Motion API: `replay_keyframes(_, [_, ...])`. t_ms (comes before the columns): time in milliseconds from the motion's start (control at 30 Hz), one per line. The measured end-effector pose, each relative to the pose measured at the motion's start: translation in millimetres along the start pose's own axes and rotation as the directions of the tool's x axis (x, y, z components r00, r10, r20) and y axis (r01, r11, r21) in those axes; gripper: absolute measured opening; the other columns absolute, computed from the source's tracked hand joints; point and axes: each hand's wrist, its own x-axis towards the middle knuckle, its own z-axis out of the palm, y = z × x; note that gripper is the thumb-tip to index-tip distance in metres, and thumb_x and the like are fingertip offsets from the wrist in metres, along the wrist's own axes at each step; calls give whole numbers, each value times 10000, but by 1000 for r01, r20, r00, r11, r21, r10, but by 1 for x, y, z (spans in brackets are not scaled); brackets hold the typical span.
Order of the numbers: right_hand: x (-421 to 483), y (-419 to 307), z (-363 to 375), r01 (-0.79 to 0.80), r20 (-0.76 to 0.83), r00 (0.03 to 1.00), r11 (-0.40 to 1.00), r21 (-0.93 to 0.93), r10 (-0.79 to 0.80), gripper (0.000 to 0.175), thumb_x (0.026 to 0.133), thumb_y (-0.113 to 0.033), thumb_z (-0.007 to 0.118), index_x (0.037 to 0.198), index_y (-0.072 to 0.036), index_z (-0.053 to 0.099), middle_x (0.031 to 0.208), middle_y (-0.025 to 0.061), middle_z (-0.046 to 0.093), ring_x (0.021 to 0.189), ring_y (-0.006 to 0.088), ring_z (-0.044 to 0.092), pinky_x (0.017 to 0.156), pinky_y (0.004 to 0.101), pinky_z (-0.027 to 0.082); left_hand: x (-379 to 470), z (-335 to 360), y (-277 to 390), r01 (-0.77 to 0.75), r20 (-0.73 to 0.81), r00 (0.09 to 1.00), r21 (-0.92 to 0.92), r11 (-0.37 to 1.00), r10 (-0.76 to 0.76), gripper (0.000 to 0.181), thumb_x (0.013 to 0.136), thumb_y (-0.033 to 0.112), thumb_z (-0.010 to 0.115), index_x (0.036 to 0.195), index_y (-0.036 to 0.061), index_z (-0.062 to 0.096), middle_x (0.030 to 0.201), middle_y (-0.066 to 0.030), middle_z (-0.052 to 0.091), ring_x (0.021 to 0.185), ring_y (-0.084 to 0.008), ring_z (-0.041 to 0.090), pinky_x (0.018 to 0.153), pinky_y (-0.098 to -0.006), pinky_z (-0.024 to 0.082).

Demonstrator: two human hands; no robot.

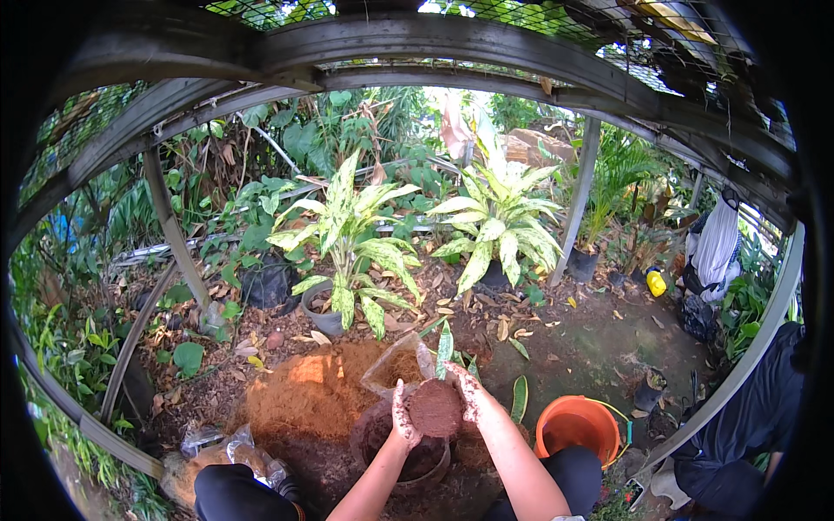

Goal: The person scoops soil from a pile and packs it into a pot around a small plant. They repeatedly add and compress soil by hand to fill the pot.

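Note:
A rounded ball of damp brown soil or fibre (435, 409) rests between my two hands, above a dark tub (444, 460) of brown material. My left hand (404, 417) cups its left side, and my right hand (466, 391) presses on the right side; both are smeared with soil. Behind the ball rises a snake plant leaf (445, 348); whether it is rooted in the ball is hidden. Just beyond my left hand stands a clear plastic bag (386, 372) with brown fibre in it. Another snake plant leaf (519, 398) lies right of my right hand.
Left of the tub spreads a coir-like heap (306, 397). An orange bucket (611, 433) stands by my right knee. Ahead are two potted variegated plants (342, 247) (495, 228). Wooden posts (580, 195) frame the space. Another person in dark clothing (736, 417) is at far right.

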Motion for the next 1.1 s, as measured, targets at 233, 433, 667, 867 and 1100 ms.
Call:
replay_keyframes(233, [-13, -8, 5, -73, 64, 996, 994, 76, 69, 592, 773, -505, 612, 1146, -62, 492, 1160, 167, 534, 1044, 322, 527, 925, 517, 384, 2, -8, 5, -181, 152, 963, -245, 952, 222, 726, 789, 632, 460, 1250, 70, 473, 1222, -144, 528, 1132, -325, 501, 989, -476, 381])
replay_keyframes(433, [-22, 34, 49, 505, -30, 856, 846, -169, -517, 380, 843, -320, 630, 1109, -53, 580, 1181, 65, 541, 1128, 172, 487, 975, 343, 364, -5, 15, -7, -489, -36, 872, -126, 863, 488, 524, 875, 466, 437, 1220, 76, 498, 1210, -105, 539, 1126, -270, 511, 988, -427, 387])
replay_keyframes(667, [-2, 21, 24, 133, 42, 982, 843, 521, -182, 364, 903, -347, 481, 1067, -34, 571, 1042, 141, 624, 909, 282, 621, 849, 413, 492, 2, 16, 2, -706, 275, 708, 299, 642, 651, 541, 959, 417, 316, 1326, 30, 410, 1389, -90, 382, 1314, -211, 296, 1102, -360, 177])
replay_keyframes(867, [5, 27, 16, 49, 153, 974, 817, 574, -166, 461, 892, -384, 412, 1096, 4, 554, 1079, 169, 604, 974, 320, 584, 892, 454, 449, 23, -5, -12, -597, 170, 800, 332, 730, 576, 537, 937, 450, 365, 1293, 55, 443, 1324, -67, 442, 1232, -201, 401, 1059, -358, 269])
replay_keyframes(1100, [-4, 20, 15, -7, 208, 971, 852, 524, -119, 467, 882, -394, 420, 1116, -12, 554, 1109, 165, 592, 1010, 317, 567, 913, 468, 427, 14, 4, 1, -774, 342, 622, 405, 487, 704, 494, 961, 380, 319, 1292, 33, 435, 1342, -81, 429, 1254, -215, 379, 1065, -363, 263])
